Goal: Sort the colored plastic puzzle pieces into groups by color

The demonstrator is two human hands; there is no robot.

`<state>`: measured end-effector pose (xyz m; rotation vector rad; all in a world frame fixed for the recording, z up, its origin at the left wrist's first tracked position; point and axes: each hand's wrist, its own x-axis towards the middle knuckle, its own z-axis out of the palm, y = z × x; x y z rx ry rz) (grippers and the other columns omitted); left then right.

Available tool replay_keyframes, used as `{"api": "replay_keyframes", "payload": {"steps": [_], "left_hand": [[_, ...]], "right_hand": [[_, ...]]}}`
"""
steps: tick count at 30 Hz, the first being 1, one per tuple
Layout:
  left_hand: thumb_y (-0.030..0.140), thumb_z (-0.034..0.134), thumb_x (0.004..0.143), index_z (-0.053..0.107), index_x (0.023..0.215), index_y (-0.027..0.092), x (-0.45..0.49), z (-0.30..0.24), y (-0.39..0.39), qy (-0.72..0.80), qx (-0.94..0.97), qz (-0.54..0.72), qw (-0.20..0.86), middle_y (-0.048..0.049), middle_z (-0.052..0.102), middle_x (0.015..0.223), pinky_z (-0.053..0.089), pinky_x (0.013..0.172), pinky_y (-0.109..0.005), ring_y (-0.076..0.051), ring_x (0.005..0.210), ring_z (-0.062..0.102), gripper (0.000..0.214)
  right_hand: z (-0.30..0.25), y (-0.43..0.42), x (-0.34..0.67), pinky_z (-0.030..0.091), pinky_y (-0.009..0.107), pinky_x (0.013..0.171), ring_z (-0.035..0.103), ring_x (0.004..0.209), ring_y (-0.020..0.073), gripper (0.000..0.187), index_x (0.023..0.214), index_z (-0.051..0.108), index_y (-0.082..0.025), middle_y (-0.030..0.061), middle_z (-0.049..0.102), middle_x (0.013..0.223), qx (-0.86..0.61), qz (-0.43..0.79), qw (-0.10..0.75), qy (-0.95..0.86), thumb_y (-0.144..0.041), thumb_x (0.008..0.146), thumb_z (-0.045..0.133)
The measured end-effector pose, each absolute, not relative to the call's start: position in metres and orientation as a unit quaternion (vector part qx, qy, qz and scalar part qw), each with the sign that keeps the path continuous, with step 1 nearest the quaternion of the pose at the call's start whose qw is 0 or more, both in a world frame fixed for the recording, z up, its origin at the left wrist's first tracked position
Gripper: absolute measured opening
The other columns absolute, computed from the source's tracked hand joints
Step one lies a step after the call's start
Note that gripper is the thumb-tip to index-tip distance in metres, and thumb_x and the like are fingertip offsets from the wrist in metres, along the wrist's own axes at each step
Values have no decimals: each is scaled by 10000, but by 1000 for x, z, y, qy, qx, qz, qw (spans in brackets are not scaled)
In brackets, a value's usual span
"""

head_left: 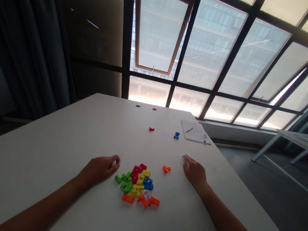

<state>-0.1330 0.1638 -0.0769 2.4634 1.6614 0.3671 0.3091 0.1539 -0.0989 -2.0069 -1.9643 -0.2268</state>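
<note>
A red piece (151, 130) and a blue piece (176, 136) lie beyond the coloured pile (139, 188) on the table (95, 137), an orange piece (165, 169) right of it; most remain heaped. The left hand (105, 167), left of it, is loosely parted, seemingly empty; whether the right hand (194, 172), right of it, grips anything, I cannot tell.

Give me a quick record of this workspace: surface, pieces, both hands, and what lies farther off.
surface: white table
cluster: small pieces in green, red, yellow, blue and orange, plus a pale one
set apart: orange piece, near the cluster; red piece and blue piece, farther out
left: left hand, curled beside the cluster, nothing visibly held
right: right hand, something pale at its fingertips, too small to identify
far right: papers with two pens
</note>
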Motion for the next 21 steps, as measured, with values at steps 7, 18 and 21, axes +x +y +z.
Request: {"api": "replay_keyframes", "payload": {"steps": [7,18,21], "left_hand": [[425,449,962,620,961,264,-132,-75,163,554,821,118,77,16,680,740,336,603,-261,-164,667,619,235],[421,446,958,624,955,260,-131,-74,162,561,816,118,78,13,672,729,342,602,-263,-164,660,616,240],[425,447,964,621,959,266,-131,-75,162,557,820,118,69,15,674,732,337,597,-264,-168,656,618,236]], "right_hand": [[-97,146,303,555,338,978,703,1119,210,389,1276,688,-225,57,698,1302,-610,-81,268,-741,-233,973,444],[-83,119,258,545,360,985,668,1177,212,438,1371,629,-287,48,642,1389,-493,63,154,-854,-263,1004,391],[-83,121,258,543,352,977,670,1170,209,443,1393,600,-277,45,618,1420,-519,30,146,-842,-267,1006,387]]}}
